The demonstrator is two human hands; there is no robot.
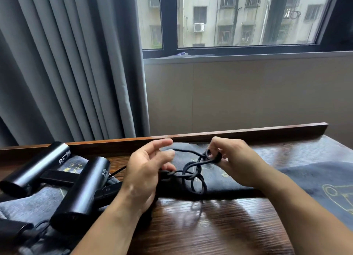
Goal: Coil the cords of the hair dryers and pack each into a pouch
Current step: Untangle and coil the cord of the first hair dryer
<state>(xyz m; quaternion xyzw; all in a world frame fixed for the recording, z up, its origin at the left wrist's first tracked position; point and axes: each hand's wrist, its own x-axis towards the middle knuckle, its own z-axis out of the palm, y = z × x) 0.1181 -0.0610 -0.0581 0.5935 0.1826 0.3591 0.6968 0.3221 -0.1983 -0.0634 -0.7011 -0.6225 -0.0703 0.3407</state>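
Fingers [214, 146] on looped cord [189, 175] over gold-lettered pouch [229, 182]

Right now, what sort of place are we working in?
Probably a hotel room or bedroom: a dark wooden desk below a window with grey curtains, apartment blocks outside, and several matching hair dryers lying on embroidered pouches.

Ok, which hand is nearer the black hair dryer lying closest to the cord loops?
Left. The left hand sits right beside the hair dryer, by its handle, holding the cord; the right hand is farther away, across the cord loops, pinching them.
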